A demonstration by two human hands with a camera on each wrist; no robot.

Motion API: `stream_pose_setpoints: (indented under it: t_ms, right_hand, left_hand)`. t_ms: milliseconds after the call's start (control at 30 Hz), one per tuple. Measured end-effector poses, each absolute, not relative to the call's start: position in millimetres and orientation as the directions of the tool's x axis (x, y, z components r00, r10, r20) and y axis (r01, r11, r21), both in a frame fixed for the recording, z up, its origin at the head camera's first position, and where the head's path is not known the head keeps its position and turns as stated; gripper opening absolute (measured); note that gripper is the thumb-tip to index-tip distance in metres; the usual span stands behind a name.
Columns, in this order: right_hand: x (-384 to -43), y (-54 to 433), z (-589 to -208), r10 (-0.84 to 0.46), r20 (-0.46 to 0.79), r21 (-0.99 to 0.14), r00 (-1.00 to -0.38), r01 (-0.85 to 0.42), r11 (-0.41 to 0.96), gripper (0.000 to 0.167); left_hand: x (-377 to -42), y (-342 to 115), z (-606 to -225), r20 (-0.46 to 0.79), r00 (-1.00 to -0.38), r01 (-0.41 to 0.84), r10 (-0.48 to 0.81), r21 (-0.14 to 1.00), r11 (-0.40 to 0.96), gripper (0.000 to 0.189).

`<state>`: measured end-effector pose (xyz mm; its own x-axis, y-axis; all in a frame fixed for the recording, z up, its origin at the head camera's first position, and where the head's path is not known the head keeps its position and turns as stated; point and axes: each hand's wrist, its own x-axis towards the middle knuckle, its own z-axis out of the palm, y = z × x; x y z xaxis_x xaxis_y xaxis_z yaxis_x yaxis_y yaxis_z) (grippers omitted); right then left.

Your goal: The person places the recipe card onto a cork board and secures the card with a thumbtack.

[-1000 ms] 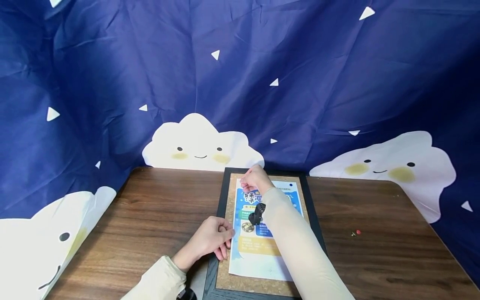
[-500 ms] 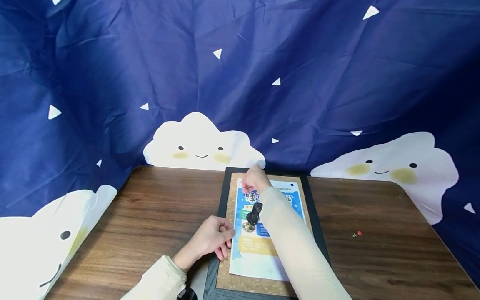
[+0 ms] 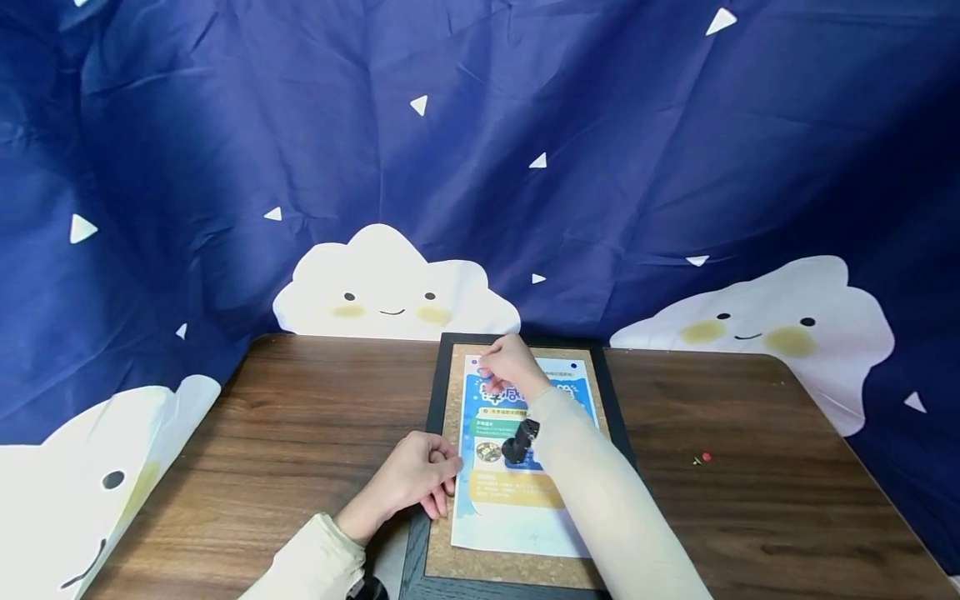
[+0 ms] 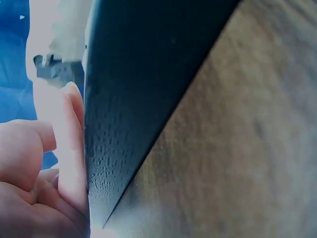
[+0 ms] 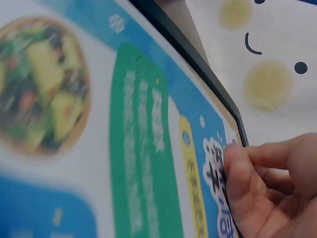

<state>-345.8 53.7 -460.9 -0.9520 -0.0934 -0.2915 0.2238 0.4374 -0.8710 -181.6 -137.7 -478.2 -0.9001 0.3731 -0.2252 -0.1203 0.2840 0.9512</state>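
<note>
A printed poster (image 3: 517,529) lies on a cork board (image 3: 480,568) in a black frame (image 3: 622,429). A dark blue pushpin (image 3: 573,365) marks its top right corner, and a purple pushpin (image 3: 474,362) its top left. My right hand (image 3: 512,365) is over the poster's top left area, thumb and forefinger bent close together right beside the purple pin. Loosely bent, the fingers of my left hand (image 3: 418,471) rest over the frame's left side, the tips at the poster's left edge. In the left wrist view, those fingers (image 4: 69,148) lie along the frame.
On the wooden table (image 3: 322,400), a small red piece (image 3: 707,457) and a tiny greenish one (image 3: 697,461) lie right of the frame. Behind the table hangs a dark blue cloth (image 3: 480,167) with clouds and triangles. Cameras are strapped to both wrists.
My right hand has shifted slightly right relative to the board, and the purple pin its fingers covered now shows. The left hand stays in place. The head view has turned a little.
</note>
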Motion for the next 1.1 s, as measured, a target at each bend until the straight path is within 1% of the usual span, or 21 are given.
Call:
stream_pose_setpoints:
  t_ms: [100, 267, 533, 733, 933, 1100]
  right_hand:
    - [-338, 67, -461, -0.166, -0.284, -0.891, -0.944, 0.196, 0.409, 0.024]
    - [-324, 92, -459, -0.213, -0.299, -0.891, -0.930, 0.192, 0.412, 0.032]
    - [-297, 118, -451, -0.290, -0.261, -0.865, -0.921, 0.089, 0.494, 0.029]
    - [-274, 133, -446, -0.334, -0.206, -0.874, -0.920, 0.019, 0.486, 0.031]
    - [-256, 156, -439, -0.340, -0.177, -0.864, -0.924, -0.020, 0.504, 0.032]
    - [-238, 183, -437, -0.365, -0.118, -0.881, -0.924, -0.072, 0.468, 0.034]
  left_hand:
    - [-182, -138, -478, -0.226, -0.899, -0.118, 0.375, 0.950, 0.289, 0.013]
    - [-183, -137, -476, -0.229, -0.898, -0.113, 0.375, 0.945, 0.307, 0.012]
    - [-182, -136, -476, -0.241, -0.897, -0.125, 0.371, 0.942, 0.311, 0.013]
    - [-180, -137, -476, -0.238, -0.896, -0.125, 0.375, 0.945, 0.302, 0.015]
    - [-180, -139, -476, -0.234, -0.897, -0.120, 0.376, 0.946, 0.301, 0.015]
    - [-180, -138, -476, -0.236, -0.892, -0.121, 0.384, 0.946, 0.300, 0.017]
